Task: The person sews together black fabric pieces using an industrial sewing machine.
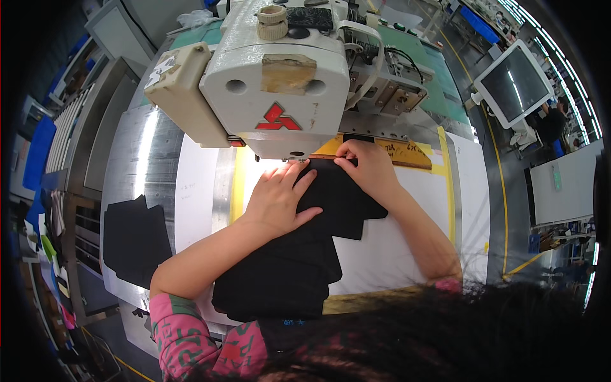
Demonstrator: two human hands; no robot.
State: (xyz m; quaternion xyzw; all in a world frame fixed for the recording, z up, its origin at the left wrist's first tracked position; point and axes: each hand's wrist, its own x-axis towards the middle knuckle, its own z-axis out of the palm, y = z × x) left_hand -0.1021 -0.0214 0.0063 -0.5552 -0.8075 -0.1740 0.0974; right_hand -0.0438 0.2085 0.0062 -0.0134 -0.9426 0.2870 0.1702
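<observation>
My left hand (277, 200) lies spread on black fabric (334, 204), fingertips just beneath the white sewing machine head (235, 102). My right hand (361, 167) pinches the upper edge of that fabric beside a yellow guide strip (410, 154). More black pieces (267, 280) overlap below my hands on the white work surface (401, 267), which has yellow tape along it. The needle area is mostly hidden by the head and my left fingers.
A separate pile of black pieces (133, 239) lies on the metal table (137, 159) at left. A monitor (512, 83) stands at the upper right, with a person (550, 121) behind it. A steel cabinet (102, 121) is at the left.
</observation>
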